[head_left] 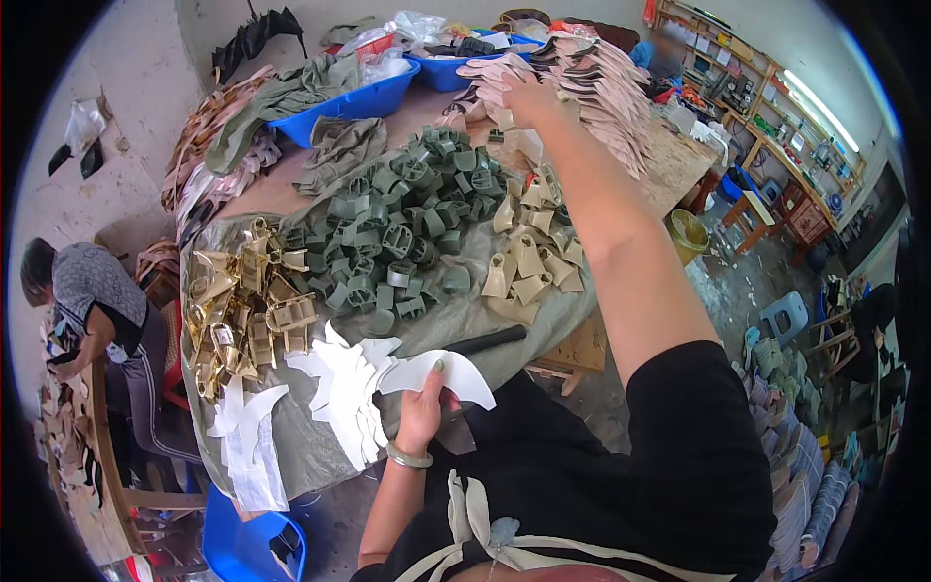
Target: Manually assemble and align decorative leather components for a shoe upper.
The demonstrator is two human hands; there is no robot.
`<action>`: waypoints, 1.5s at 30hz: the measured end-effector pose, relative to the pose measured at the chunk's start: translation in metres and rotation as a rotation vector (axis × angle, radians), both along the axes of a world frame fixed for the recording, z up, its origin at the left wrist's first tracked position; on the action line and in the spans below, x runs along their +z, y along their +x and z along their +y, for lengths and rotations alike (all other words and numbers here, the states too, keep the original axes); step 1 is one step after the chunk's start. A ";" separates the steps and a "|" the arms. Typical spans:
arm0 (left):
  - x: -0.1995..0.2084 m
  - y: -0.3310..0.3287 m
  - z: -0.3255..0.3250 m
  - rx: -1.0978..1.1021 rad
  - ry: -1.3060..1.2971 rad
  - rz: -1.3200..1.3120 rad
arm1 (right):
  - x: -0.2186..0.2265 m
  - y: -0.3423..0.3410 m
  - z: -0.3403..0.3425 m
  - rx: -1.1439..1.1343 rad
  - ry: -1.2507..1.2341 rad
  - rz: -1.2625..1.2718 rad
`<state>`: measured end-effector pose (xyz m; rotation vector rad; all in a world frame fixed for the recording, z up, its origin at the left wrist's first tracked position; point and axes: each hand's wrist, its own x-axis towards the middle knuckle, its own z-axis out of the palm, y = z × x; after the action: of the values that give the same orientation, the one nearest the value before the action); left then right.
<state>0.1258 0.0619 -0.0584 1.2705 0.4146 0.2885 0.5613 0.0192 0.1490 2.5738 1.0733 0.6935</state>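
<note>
My left hand [421, 417] is closed on a curved white cut piece [448, 372], thumb on top, near the front edge of the table. Beside it lies a fanned stack of similar white pieces [351, 403]. A black rod-like thing [490, 339] lies just behind the held piece. My right arm stretches far across the table. My right hand [530, 101] is at the rows of pale pink shoe-sole-shaped pieces [611, 107], its fingers outstretched over the near left ones; the fingertips are hard to make out.
Dark green shoe heels [398, 223], shiny gold heels [247, 310] and beige heels [531, 267] lie heaped on a grey sheet [427, 330]. Blue basins [364, 102] stand at the back. Another person [97, 301] works at the left. A blue bin [238, 543] sits below the table.
</note>
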 end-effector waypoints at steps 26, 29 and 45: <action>-0.008 -0.001 -0.003 0.104 -0.061 -0.027 | 0.022 -0.014 -0.001 -0.035 0.001 0.062; -0.010 -0.006 0.001 0.050 -0.081 -0.011 | 0.007 -0.042 0.003 0.357 0.287 0.386; 0.042 -0.024 -0.002 0.341 -0.811 -0.471 | -0.137 -0.321 -0.044 0.720 1.459 2.247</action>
<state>0.1015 0.0595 -0.0167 0.3119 0.2880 0.6182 0.2401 -0.0253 0.0118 -0.7040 -0.5961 0.9423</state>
